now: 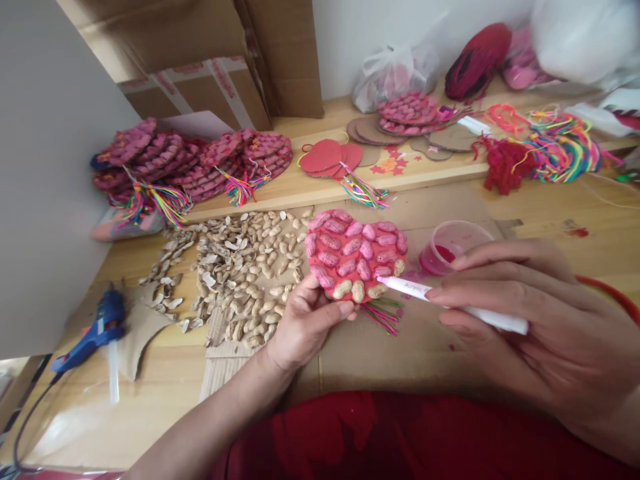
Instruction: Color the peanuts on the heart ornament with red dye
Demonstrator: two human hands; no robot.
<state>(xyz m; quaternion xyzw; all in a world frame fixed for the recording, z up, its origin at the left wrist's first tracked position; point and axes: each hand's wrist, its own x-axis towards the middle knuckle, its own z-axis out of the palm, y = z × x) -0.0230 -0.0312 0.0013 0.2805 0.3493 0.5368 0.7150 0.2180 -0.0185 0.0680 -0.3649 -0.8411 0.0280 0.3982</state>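
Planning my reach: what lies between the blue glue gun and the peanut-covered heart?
Head view: a cardboard star, then the spread of peanut shells, between glue gun and heart.

The left hand (305, 321) pinches shut, thumb on top, while the right hand (520, 313) curls closed, knuckles up.

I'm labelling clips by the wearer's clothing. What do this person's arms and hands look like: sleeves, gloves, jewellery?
The left hand and right hand are bare: no gloves, rings or watch show. The left forearm has no sleeve, and the right wrist is uncovered too. A red garment shows below them.
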